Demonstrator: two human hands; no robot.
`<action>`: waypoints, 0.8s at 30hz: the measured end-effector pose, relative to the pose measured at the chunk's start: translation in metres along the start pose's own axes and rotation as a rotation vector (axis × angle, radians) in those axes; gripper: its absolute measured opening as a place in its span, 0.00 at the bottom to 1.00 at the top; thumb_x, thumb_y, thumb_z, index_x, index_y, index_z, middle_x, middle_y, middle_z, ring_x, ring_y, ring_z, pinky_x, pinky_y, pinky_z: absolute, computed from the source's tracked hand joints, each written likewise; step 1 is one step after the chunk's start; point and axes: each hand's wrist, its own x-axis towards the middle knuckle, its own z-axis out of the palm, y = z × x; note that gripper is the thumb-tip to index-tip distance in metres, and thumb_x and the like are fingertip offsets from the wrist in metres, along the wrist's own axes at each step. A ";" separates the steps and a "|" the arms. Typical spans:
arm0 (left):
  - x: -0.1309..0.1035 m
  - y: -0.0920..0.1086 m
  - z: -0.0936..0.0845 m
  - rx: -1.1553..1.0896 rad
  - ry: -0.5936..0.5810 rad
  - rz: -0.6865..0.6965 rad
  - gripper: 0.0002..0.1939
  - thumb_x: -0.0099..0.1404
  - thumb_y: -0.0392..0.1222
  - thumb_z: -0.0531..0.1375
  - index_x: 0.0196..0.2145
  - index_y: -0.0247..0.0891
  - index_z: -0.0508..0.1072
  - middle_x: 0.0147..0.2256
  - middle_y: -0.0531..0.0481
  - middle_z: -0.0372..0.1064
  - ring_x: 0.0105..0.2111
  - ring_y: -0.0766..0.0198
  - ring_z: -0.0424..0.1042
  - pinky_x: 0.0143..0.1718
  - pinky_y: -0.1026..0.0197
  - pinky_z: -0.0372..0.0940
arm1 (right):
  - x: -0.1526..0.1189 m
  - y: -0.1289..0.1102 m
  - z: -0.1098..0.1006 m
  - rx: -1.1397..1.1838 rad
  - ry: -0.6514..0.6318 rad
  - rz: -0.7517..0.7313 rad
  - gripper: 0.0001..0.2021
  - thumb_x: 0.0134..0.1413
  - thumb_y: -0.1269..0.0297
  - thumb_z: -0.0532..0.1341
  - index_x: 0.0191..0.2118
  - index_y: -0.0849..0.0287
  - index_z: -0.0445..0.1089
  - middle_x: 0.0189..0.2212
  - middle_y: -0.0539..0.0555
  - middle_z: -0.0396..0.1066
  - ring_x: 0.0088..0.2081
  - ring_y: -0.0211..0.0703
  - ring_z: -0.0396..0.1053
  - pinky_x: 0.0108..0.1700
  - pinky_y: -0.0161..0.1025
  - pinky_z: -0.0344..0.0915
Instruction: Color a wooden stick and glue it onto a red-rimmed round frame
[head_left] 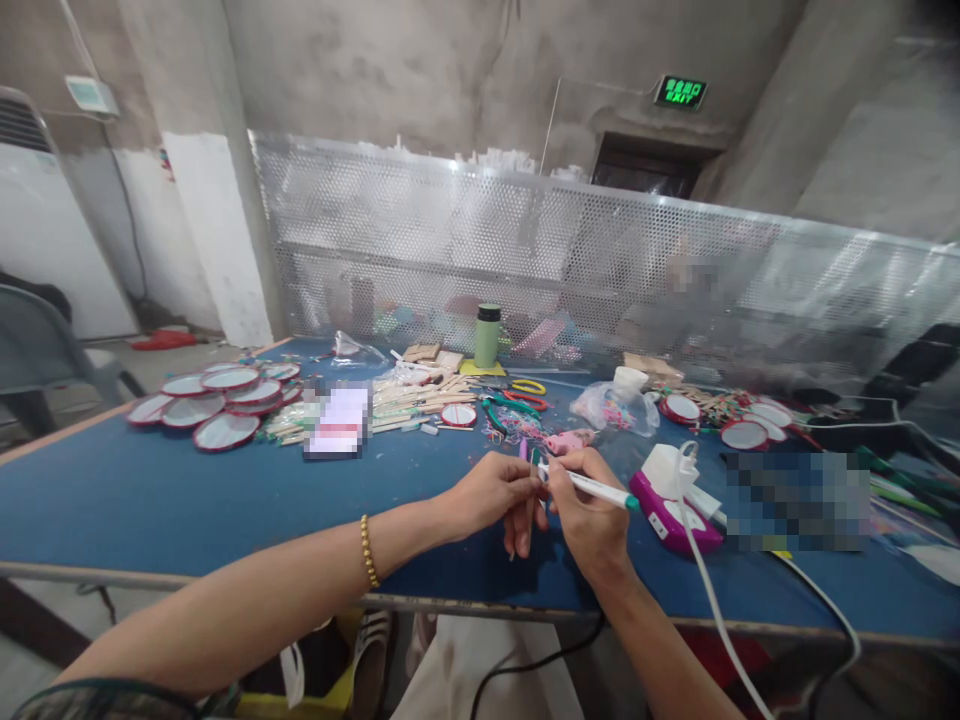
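My right hand (592,515) is closed round a white marker (600,489) with a green end, tilted across the front of the hand. Beside it, my left hand (499,495) pinches a small dark green piece (535,458), with the fingers bent and close to the marker's tip. Fine detail of that piece is too small to tell. Both hands are above the blue table (300,520), near its front edge. Just beyond them lie a pink tool (570,441) and a tangle of coloured strands (521,425).
Round red-rimmed discs (227,430) are piled at the left, beside a phone (337,420) and wooden sticks (420,400). A green bottle (487,337) stands at the back. A purple power strip (675,515) with a white cable sits right of my right hand.
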 end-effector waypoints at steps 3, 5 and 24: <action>0.000 0.000 0.000 -0.003 0.002 0.008 0.26 0.57 0.63 0.60 0.26 0.32 0.68 0.16 0.48 0.68 0.14 0.65 0.68 0.14 0.66 0.64 | 0.000 -0.001 0.000 -0.001 0.003 0.001 0.09 0.56 0.63 0.58 0.25 0.56 0.66 0.17 0.46 0.65 0.19 0.36 0.64 0.22 0.35 0.61; 0.000 0.000 0.000 -0.001 0.002 0.004 0.26 0.57 0.63 0.60 0.26 0.32 0.68 0.16 0.48 0.68 0.14 0.65 0.69 0.14 0.67 0.64 | 0.000 -0.001 0.000 -0.002 0.001 0.001 0.09 0.56 0.63 0.58 0.25 0.56 0.66 0.17 0.46 0.65 0.19 0.36 0.64 0.22 0.35 0.61; -0.001 0.001 0.000 -0.021 -0.001 0.010 0.24 0.59 0.60 0.60 0.26 0.32 0.68 0.16 0.48 0.68 0.13 0.64 0.69 0.13 0.66 0.63 | 0.000 -0.002 0.000 -0.011 0.005 0.018 0.10 0.56 0.62 0.59 0.25 0.56 0.65 0.16 0.46 0.64 0.17 0.35 0.62 0.20 0.34 0.59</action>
